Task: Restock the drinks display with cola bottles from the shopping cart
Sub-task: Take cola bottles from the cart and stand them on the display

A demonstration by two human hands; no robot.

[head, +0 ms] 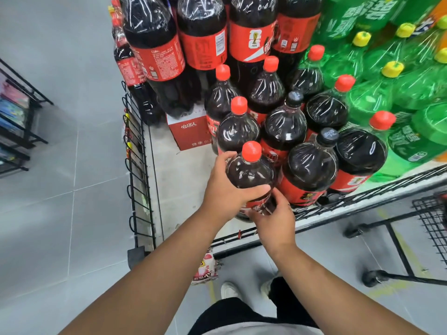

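Note:
A large cola bottle [251, 169] with a red cap stands upright at the front edge of the drinks display shelf [183, 180]. My left hand [225, 189] grips its shoulder from the left, thumb across the front. My right hand [273, 218] holds its lower body from the right and below, hiding the base. Several more cola bottles [312, 170] with red or black caps stand packed just behind and to the right. Taller stacked cola bottles [152, 44] rise at the back.
Green soda bottles [370, 93] with yellow caps fill the display's right side. A red carton [188, 131] sits on the shelf behind bare shelf space. A wire rail [137, 170] edges the left side. The shopping cart [430, 223] stands at the right. A dark rack [17, 122] is far left.

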